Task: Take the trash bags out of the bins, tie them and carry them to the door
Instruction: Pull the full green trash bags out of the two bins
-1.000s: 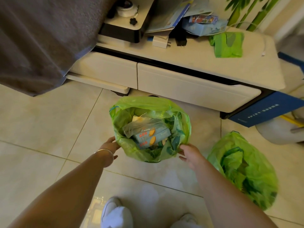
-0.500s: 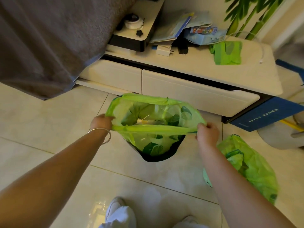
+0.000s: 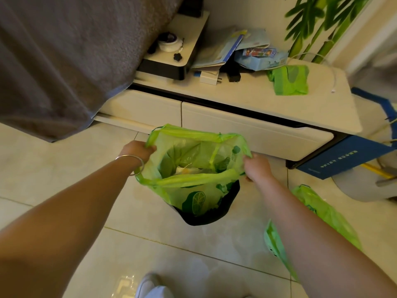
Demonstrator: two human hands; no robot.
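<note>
A green trash bag (image 3: 193, 190) with leaf prints is partly lifted out of a small black bin (image 3: 206, 218) on the tiled floor. Its mouth is stretched wide, showing paper and plastic waste inside. My left hand (image 3: 137, 151), with a bracelet on the wrist, grips the bag's left rim. My right hand (image 3: 256, 167) grips the right rim. A second full green bag (image 3: 318, 214) lies on the floor to the right, partly hidden behind my right forearm.
A low white cabinet (image 3: 247, 130) with drawers stands just behind the bin, carrying papers, boxes and folded green bags (image 3: 289, 80). A grey blanket (image 3: 64, 61) hangs at the left. A blue board (image 3: 343, 155) leans at the right. My white shoes (image 3: 154, 287) are below.
Both hands moved from the bin's sides to the bag's rim, pulled it off the bin and raised it. The bag's mouth is now stretched open above the black bin.
</note>
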